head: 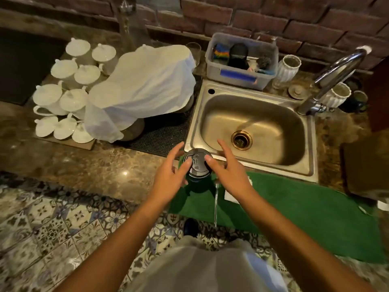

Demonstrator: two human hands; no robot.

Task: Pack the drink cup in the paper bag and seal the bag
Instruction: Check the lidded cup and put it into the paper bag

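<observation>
The drink cup [199, 158] stands upright on a green mat [294, 209] at the counter's front edge, by the sink's near left corner. It has a dark body and a grey domed lid. My left hand [169, 175] and my right hand [230, 171] flank it, each with its thumb tip resting on the lid and the other fingers spread apart. A thin wrapped straw [215, 207] lies on the mat just below the cup. A brown flat thing [366, 167] at the right edge could be the paper bag, but I cannot tell.
A steel sink [311, 144] with a curved tap [334, 74] lies behind the cup. White lidded cups [63, 102] and a cloth-covered pile [143, 85] fill the left counter. A grey tub [237, 77] stands behind the sink. White paper [228, 196] lies under my right wrist.
</observation>
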